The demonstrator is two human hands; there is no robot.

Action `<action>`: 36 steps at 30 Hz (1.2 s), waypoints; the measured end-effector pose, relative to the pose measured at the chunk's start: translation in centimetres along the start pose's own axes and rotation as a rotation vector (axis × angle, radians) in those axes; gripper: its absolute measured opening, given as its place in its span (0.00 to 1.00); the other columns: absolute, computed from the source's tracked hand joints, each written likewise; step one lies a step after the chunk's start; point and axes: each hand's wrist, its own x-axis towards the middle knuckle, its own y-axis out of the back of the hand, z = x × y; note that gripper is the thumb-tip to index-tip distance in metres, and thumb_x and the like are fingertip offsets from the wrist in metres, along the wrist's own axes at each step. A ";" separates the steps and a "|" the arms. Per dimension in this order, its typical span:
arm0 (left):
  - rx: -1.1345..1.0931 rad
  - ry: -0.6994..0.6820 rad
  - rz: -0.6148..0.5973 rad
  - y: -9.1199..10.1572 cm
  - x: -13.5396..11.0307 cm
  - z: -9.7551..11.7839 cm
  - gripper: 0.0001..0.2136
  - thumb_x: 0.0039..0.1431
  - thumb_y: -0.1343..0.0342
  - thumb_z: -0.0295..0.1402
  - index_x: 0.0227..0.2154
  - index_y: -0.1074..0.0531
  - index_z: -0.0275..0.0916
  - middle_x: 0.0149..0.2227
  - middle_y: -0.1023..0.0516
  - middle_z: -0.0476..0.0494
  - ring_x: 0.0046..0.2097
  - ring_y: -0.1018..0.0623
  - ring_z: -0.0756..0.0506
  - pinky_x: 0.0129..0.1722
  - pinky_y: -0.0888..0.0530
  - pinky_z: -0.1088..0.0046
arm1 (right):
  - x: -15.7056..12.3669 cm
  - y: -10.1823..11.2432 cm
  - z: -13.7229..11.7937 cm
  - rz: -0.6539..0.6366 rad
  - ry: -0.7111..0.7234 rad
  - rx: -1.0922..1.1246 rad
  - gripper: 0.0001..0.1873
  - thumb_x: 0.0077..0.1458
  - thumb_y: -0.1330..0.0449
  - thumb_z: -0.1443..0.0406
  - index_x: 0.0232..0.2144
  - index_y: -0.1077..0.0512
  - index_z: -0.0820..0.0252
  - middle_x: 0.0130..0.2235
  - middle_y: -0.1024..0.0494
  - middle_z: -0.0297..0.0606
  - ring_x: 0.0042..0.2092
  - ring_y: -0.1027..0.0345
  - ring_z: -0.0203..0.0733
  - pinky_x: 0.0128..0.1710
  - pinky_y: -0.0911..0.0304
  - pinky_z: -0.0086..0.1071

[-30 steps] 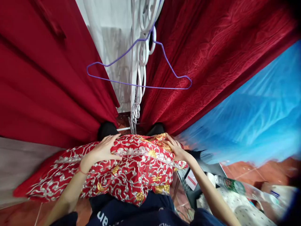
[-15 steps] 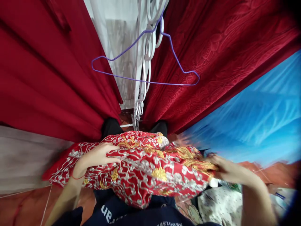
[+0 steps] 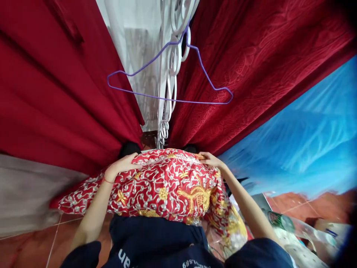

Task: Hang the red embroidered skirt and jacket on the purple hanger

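A red embroidered garment (image 3: 156, 178) with silver scrollwork and gold motifs lies spread across my lap, one sleeve-like part (image 3: 228, 219) drooping at the right. At its upper left edge, my left hand (image 3: 124, 166) grips the cloth, with the fingertips over the fabric. My right hand (image 3: 211, 160) holds the upper right edge, its fingers curled onto the cloth and the thumb hidden. Beyond the garment, a purple wire hanger (image 3: 167, 98) hangs in front of a white scrolled metal frame (image 3: 174, 59), with nothing on it.
Red curtains (image 3: 55, 85) flank the white frame on both sides. A blue cloth or backdrop (image 3: 306, 137) stands at the right. Below it, a clear bottle with a green label (image 3: 281, 222) and a dotted white cloth (image 3: 295, 249) lie near the tiled floor (image 3: 292, 203).
My right hand has moved in from the far right to the garment's upper edge. The garment is spread flatter, and its right end now hangs down. My left hand has shifted slightly upward.
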 end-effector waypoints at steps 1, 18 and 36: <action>0.052 -0.005 0.026 -0.2 0.0 0.4 0.28 0.54 0.43 0.51 0.52 0.29 0.36 0.53 0.22 0.35 0.53 0.22 0.36 0.53 0.28 0.61 | 1.0 -0.4 0.5 0.005 0.003 0.009 0.17 0.40 0.41 0.62 0.35 0.26 0.60 0.33 0.21 0.36 0.38 0.28 0.45 0.42 0.31 0.37; 0.467 -0.215 0.340 -14.7 2.0 4.5 0.45 0.62 0.56 0.60 0.68 0.49 0.25 0.68 0.44 0.20 0.71 0.44 0.30 0.68 0.48 0.44 | 0.1 -12.7 -2.8 0.227 0.043 -0.552 0.24 0.68 0.51 0.56 0.59 0.31 0.58 0.57 0.26 0.48 0.59 0.34 0.51 0.62 0.47 0.50; 0.404 -0.047 0.499 -11.6 4.6 0.4 0.21 0.68 0.54 0.41 0.52 0.26 0.32 0.52 0.21 0.29 0.55 0.22 0.35 0.60 0.31 0.52 | 4.5 -16.9 -4.8 0.227 0.028 -0.605 0.23 0.69 0.54 0.57 0.58 0.31 0.58 0.56 0.25 0.47 0.57 0.32 0.51 0.60 0.44 0.47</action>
